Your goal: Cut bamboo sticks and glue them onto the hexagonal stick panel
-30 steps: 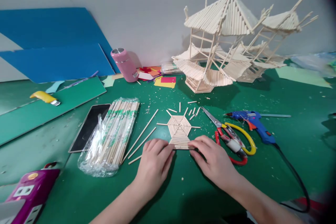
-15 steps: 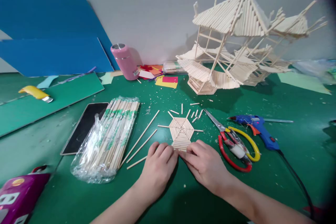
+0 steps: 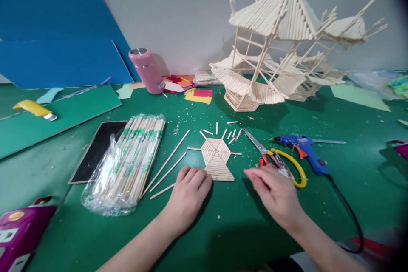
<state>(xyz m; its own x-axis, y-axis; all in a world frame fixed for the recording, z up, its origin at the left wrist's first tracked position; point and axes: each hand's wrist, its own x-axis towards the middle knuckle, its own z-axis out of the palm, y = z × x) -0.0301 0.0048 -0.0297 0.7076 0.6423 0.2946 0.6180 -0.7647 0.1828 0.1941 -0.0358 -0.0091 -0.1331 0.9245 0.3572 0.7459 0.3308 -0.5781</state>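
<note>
A flat wooden-stick panel (image 3: 216,151), a hexagon of nested sticks with short spokes and a flared strip at its near side, lies on the green table. My left hand (image 3: 191,191) rests with bent fingers pressed together, fingertips on the near left corner of that strip. To the right of the panel, apart from it, my right hand (image 3: 276,193) is loosely curled with nothing visible in it. It covers part of the scissors (image 3: 288,161), which have red and yellow handles. Several short cut sticks (image 3: 234,134) lie beyond the panel; long sticks (image 3: 168,172) lie at its left.
A blue glue gun (image 3: 301,146) lies right of the scissors, its cord running nearer. A bagged stick bundle (image 3: 137,157) partly covers a dark phone (image 3: 92,157). Behind stand a pink bottle (image 3: 146,70) and a stick pavilion model (image 3: 270,51). A yellow cutter (image 3: 33,108) lies left.
My right hand has left the panel's near edge and moved right, over the scissors' handles. My left hand stays at the panel's corner. The whole view has shifted slightly.
</note>
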